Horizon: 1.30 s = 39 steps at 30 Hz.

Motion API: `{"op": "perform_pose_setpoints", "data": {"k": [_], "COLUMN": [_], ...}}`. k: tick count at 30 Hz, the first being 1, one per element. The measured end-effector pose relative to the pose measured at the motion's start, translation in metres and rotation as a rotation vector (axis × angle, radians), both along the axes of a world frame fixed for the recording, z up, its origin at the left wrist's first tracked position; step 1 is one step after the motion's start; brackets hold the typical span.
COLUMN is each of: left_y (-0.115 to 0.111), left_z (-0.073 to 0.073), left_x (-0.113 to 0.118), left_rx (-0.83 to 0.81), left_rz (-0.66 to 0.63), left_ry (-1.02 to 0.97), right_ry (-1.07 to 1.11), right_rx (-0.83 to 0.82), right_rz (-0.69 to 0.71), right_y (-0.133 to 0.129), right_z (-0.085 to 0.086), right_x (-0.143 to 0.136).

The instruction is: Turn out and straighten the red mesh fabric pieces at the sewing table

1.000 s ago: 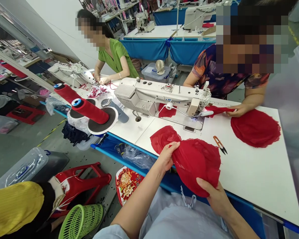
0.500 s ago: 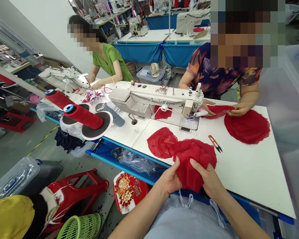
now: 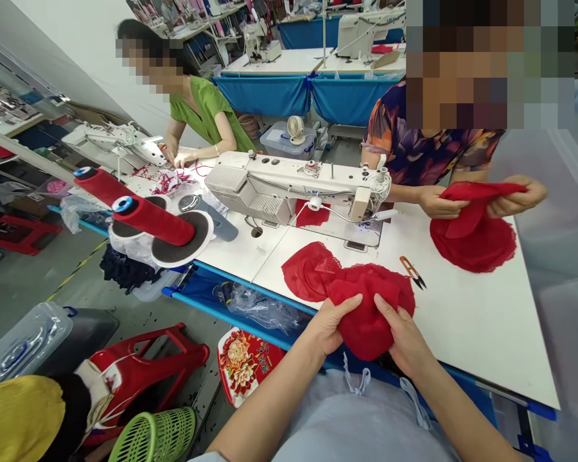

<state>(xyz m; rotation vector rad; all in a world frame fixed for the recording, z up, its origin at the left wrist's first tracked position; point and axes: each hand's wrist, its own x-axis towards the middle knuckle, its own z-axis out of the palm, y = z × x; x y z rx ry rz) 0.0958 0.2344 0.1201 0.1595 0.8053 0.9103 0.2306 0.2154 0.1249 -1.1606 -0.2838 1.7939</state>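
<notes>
Between my two hands is a piece of red fabric (image 3: 366, 327), pinched at both sides near the table's front edge. My left hand (image 3: 331, 324) grips its left side, thumb on top. On its right side my right hand (image 3: 403, 330) is closed the same way, the fingers partly hidden beneath. Behind it lies more red lace-edged fabric (image 3: 311, 273), flat on the white table (image 3: 481, 333); whether the pieces are joined I cannot tell. Orange-handled thread snips (image 3: 413, 272) rest just to the right.
A white sewing machine (image 3: 298, 186) stands across the table. Large red thread cones (image 3: 158, 221) and a grey bottle (image 3: 212, 218) sit left. Across from me, a co-worker's hands (image 3: 443, 202) hold red fabric above a round red pile (image 3: 481, 247). Another person in green (image 3: 212, 115) works farther left.
My hands have drawn slightly closer together, bunching the red fabric. The co-worker opposite has lifted their red piece off the table and moved it right, over the round pile.
</notes>
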Motion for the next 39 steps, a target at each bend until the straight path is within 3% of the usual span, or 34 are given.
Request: {"op": "perform_pose_setpoints", "data": {"k": [7, 13, 19, 22, 26, 32, 36, 39], "left_y": [0.016, 0.017, 0.023, 0.027, 0.03, 0.03, 0.029, 0.029], "left_z": [0.0, 0.001, -0.006, -0.005, -0.001, 0.001, 0.003, 0.005], "left_x": [-0.011, -0.003, -0.007, -0.011, -0.014, -0.017, -0.019, -0.02], "left_rx": [-0.259, -0.127, -0.124, -0.127, -0.12, -0.131, -0.108, -0.099], "left_rz": [0.111, 0.126, 0.196, 0.215, 0.259, 0.289, 0.291, 0.274], "left_ry": [-0.127, -0.028, -0.004, -0.002, 0.013, 0.016, 0.019, 0.023], "right_ry": [0.052, 0.012, 0.082, 0.045, 0.019, 0.14, 0.303, 0.288], "right_rx": [0.05, 0.081, 0.066, 0.031, -0.075, -0.105, -0.161, -0.131], "right_rz": [0.137, 0.07, 0.021, 0.067, 0.017, -0.094, -0.008, -0.047], "right_y": [-0.004, -0.005, -0.008, -0.011, -0.011, -0.01, -0.012, -0.014], "right_z": [-0.005, -0.007, -0.012, -0.015, -0.017, -0.016, -0.015, -0.015], "right_x": [0.016, 0.013, 0.016, 0.014, 0.008, -0.001, -0.005, -0.008]}}
